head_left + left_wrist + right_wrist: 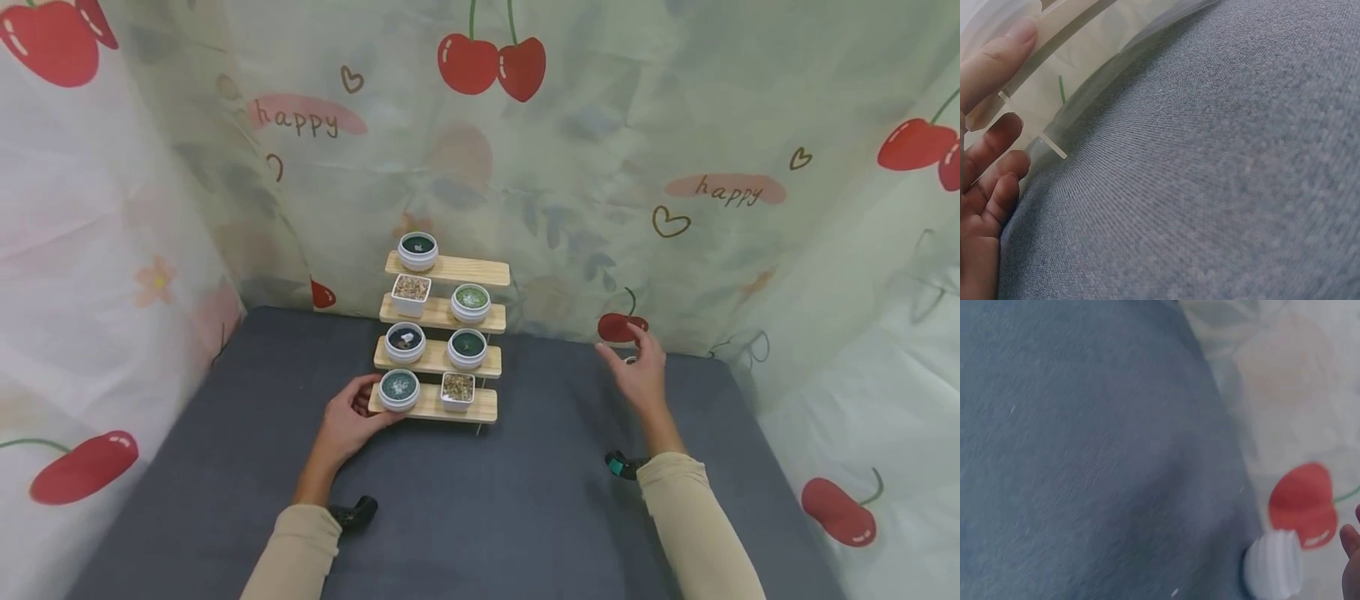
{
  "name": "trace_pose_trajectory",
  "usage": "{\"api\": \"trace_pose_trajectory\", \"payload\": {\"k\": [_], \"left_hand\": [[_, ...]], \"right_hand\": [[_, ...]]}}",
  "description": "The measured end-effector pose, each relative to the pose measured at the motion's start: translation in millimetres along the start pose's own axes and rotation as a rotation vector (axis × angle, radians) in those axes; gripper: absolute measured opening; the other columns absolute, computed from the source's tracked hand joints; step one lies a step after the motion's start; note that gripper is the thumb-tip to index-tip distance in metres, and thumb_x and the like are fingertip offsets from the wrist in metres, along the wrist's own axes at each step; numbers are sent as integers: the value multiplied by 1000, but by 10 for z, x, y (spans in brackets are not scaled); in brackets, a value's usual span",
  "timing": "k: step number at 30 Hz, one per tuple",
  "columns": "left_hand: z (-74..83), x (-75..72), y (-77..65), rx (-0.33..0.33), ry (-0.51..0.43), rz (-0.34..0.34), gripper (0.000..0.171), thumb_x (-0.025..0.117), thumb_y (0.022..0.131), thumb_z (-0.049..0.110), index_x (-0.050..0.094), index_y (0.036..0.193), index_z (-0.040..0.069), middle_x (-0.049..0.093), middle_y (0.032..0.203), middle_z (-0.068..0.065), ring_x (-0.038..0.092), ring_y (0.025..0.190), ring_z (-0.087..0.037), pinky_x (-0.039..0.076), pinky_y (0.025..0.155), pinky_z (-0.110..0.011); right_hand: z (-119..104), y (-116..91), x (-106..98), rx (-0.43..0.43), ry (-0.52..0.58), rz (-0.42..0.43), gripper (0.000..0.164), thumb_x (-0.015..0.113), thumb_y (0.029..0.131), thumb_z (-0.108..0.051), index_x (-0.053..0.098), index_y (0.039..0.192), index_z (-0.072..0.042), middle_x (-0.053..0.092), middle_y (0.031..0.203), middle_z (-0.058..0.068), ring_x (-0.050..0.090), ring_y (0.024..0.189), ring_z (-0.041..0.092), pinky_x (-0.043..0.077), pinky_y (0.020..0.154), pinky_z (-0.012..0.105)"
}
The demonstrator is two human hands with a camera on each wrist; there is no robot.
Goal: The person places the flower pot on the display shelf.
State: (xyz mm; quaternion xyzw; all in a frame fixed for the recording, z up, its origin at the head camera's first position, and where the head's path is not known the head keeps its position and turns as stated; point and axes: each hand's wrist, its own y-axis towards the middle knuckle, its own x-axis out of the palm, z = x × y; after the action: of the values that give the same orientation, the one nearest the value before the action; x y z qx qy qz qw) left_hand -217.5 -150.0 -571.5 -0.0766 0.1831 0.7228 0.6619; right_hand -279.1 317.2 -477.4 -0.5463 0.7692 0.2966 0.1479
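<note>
A four-tier wooden stand (442, 359) bears several small white pots with green, blue or gritty tan contents. At the left end of its lowest plank, my left hand (348, 425) holds a round white pot (400, 391), thumb in front. Its other fingers curl below the plank in the left wrist view; the contact behind the pot is hidden. Toward the back right, my right hand (641, 375) is spread above a small white pot (1274, 565), mostly hidden by the hand in the head view. The right wrist view shows fingertips (1350, 540) apart from that pot.
A dark grey cloth-covered table (487, 517) lies beneath. Behind it hangs a curtain (570, 167) printed with cherries, close to the stand and the right-hand pot. Black wrist devices (356, 512) sit at both sleeves.
</note>
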Motion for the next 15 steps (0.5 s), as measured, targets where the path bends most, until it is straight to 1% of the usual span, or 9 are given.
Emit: {"api": "trace_pose_trajectory", "payload": {"k": [4, 10, 11, 15], "left_hand": [[-4, 7, -4, -7, -6, -7, 70, 95, 71, 27, 62, 132, 15, 64, 98, -7, 57, 76, -12, 47, 67, -21], [-5, -2, 0, 1, 1, -3, 71, 95, 71, 27, 62, 132, 14, 64, 98, -7, 57, 76, -12, 47, 66, -22], [-6, -4, 1, 1, 4, -3, 71, 95, 71, 27, 62, 132, 15, 64, 98, -7, 57, 76, -12, 47, 66, -22], [-12, -5, 4, 3, 11, -3, 71, 95, 70, 27, 62, 132, 15, 64, 98, -6, 57, 76, -11, 47, 66, -21]], "right_hand": [[196, -56, -48, 49, -42, 14, 78, 79, 89, -34, 43, 153, -7, 42, 154, 23, 32, 144, 43, 24, 118, 61], [409, -67, -87, 106, -79, 27, 85, 81, 87, -39, 40, 155, -9, 39, 157, 22, 26, 145, 43, 23, 117, 62], [438, -67, -89, 118, -85, 27, 86, 81, 87, -40, 40, 156, -10, 38, 158, 22, 25, 145, 44, 24, 116, 62], [540, -62, -94, 164, -93, 32, 87, 80, 87, -41, 38, 157, -9, 37, 158, 25, 22, 147, 46, 21, 117, 63]]}}
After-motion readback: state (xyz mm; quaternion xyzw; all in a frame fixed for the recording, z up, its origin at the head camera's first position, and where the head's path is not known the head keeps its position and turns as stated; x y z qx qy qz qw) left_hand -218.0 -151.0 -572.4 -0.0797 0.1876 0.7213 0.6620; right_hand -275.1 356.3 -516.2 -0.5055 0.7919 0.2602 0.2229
